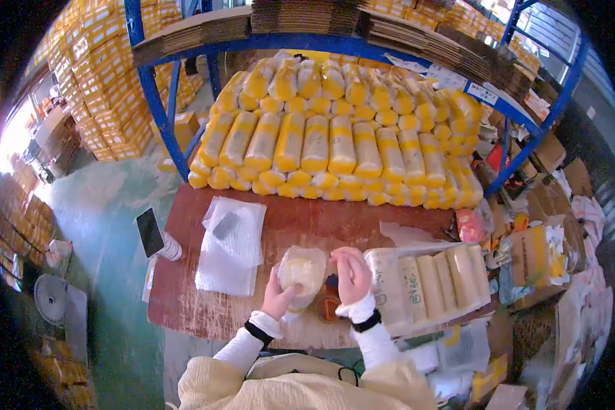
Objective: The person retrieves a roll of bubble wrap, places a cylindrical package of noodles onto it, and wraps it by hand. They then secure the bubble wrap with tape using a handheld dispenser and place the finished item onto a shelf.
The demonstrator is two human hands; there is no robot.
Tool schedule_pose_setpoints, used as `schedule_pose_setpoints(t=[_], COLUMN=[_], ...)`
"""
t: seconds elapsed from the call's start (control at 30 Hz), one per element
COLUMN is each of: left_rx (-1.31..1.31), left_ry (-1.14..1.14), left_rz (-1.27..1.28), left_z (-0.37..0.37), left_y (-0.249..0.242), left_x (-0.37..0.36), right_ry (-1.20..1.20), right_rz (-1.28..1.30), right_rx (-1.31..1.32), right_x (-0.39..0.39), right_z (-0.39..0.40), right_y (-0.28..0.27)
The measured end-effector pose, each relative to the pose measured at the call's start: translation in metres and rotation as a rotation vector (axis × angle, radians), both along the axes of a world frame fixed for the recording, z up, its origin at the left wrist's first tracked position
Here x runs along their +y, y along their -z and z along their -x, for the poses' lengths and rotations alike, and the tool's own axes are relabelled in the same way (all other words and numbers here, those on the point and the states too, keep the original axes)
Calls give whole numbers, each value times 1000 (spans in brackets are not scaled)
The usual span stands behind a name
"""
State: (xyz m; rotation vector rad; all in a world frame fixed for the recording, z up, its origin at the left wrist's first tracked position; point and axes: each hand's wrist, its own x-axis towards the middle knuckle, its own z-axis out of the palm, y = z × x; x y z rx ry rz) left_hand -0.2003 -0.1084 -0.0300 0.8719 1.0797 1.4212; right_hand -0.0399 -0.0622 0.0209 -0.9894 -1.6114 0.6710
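My left hand (279,298) is closed on the near left side of a bubble-wrapped package (303,268), whitish and pale yellow, with the thumb lying across it. Just right of the package, my right hand (352,277) is raised with its fingers curled together; whatever they pinch, if anything, is too small to make out. Below that hand, partly hidden by it, an orange and black object like a tape dispenser (329,307) rests on the red-brown table (301,222). Flat sheets of bubble wrap (232,256) lie to the left, a small grey piece on top.
Yellow-banded wrapped rolls (314,143) are piled along the table's back under a blue rack (287,45) of flat cardboard. An open bag of paper-brown rolls (427,283) lies right of my hands. A phone on a stand (150,234) stands at the left edge.
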Motion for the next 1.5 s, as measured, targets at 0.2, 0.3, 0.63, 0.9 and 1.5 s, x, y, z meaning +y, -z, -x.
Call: schedule_pose_setpoints(t=[0.2, 0.3, 0.63, 0.9, 1.5], left_rx=[42, 144, 141, -137, 938], left_ry=[-56, -195, -198, -114, 728], left_rz=[-42, -49, -88, 73, -595], left_z=[-3, -7, 5, 8, 66], left_y=[24, 35, 19, 6, -41], left_x=[0, -3, 0, 11, 36], right_ry=[8, 211, -119, -832, -103], right_rz=[443, 388, 623, 462, 61], right_rx=[174, -19, 142, -138, -342], right_x=[-43, -48, -4, 49, -10], right_z=[46, 59, 36, 36, 36], right_y=[67, 83, 71, 53, 56])
